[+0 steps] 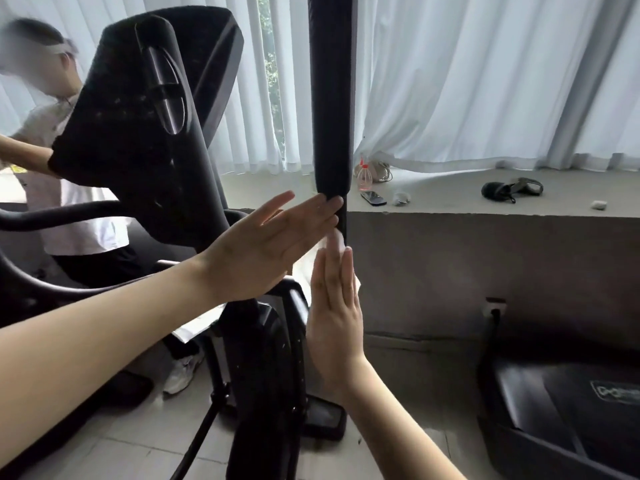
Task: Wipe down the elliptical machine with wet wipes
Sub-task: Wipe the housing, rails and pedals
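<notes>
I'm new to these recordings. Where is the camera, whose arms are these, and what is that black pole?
The one picture comes from a camera worn on a person's head, so both arms are the wearer's. The black pole is the elliptical machine's handlebar, beside its console. The right hand presses a white wet wipe against it with straight fingers; the open left hand touches it just above. Behind, a ledge holds a phone and a small bottle. Another person stands at left.

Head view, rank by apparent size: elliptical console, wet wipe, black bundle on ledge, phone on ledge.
1. console, by far the largest
2. wet wipe and black bundle: they look alike, and the wipe is partly hidden and nearer the camera, so unranked
3. phone, smallest
</notes>
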